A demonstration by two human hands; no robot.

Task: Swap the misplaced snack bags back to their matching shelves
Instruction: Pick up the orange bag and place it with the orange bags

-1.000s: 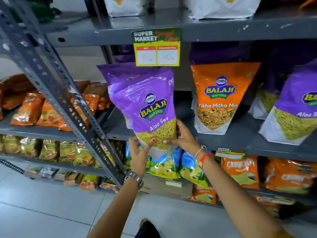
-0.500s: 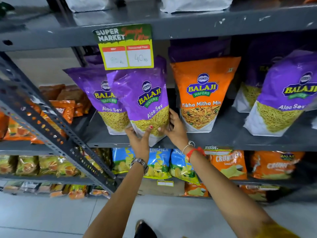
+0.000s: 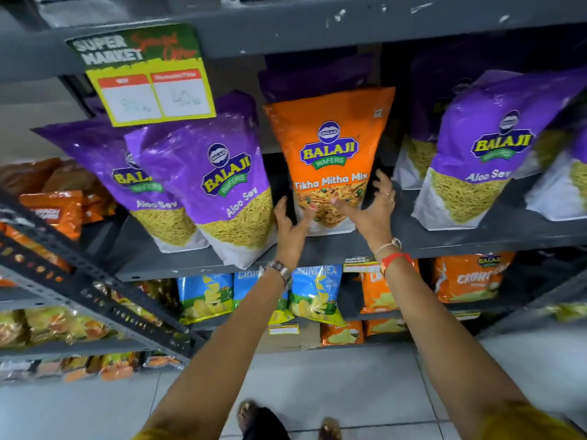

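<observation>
An orange Tikha Mitha Mix bag (image 3: 330, 147) stands upright on the grey middle shelf (image 3: 476, 239) among purple Aloo Sev bags. My left hand (image 3: 290, 223) clasps its lower left corner, thumb on the front. My right hand (image 3: 370, 208) is at the lower right corner, thumb on the front and fingers spread beside the edge. One purple Aloo Sev bag (image 3: 219, 173) leans on the shelf just left of my hands, free of them, with another purple bag (image 3: 104, 154) behind it.
More purple bags (image 3: 482, 147) stand to the right. A yellow price tag (image 3: 149, 81) hangs from the shelf above. Blue chip bags (image 3: 314, 296) and orange Crunchex bags (image 3: 470, 277) fill the shelf below. A slanted perforated metal brace (image 3: 95, 281) crosses at left.
Both hands let go of the purple Aloo Sev bag, which now rests on the shelf, and moved right to the orange bag's lower corners.
</observation>
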